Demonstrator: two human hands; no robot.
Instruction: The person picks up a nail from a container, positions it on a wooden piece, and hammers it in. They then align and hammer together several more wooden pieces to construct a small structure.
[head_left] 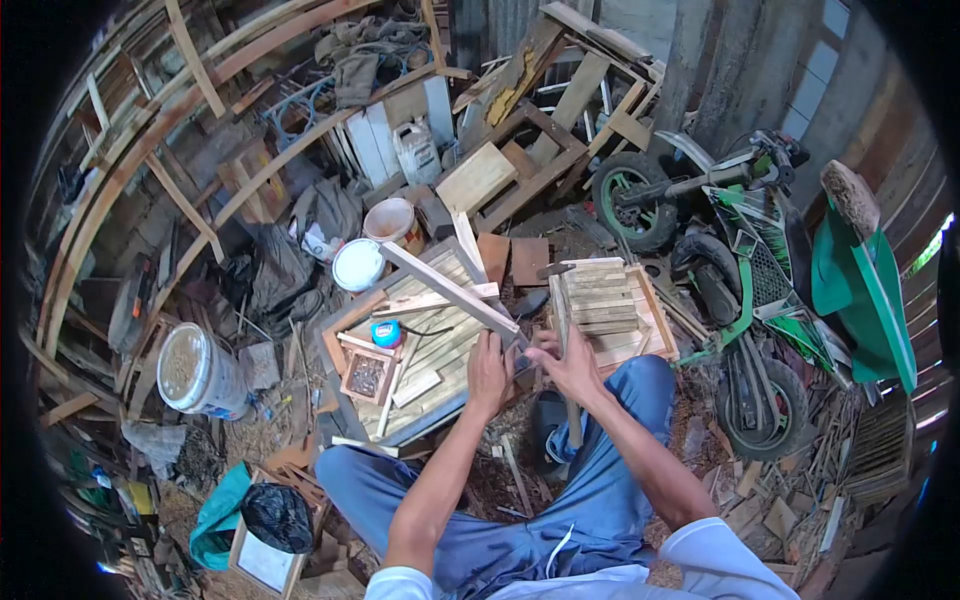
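My left hand (489, 374) closes around the near end of a long wooden strip (440, 283), which slants away to the upper left above a slatted wooden panel (440, 350). A hammer (562, 310) stands roughly upright in my right hand (572, 368), its head pointing away from me and its handle end hanging below the palm. The thumb and forefinger of that hand reach towards the strip's near end, close to my left fingertips. Whether they pinch something small there cannot be made out. On the panel lie a small wooden box of nails (368, 377) and a blue round container (386, 333).
A second slatted panel (610, 312) lies to the right, before a green motorbike (740, 270). Buckets (358, 265) stand behind the work, and a larger white bucket (200, 372) is at left. Wood scraps (785, 520) litter the floor. Stacked boards (480, 180) lean at the back.
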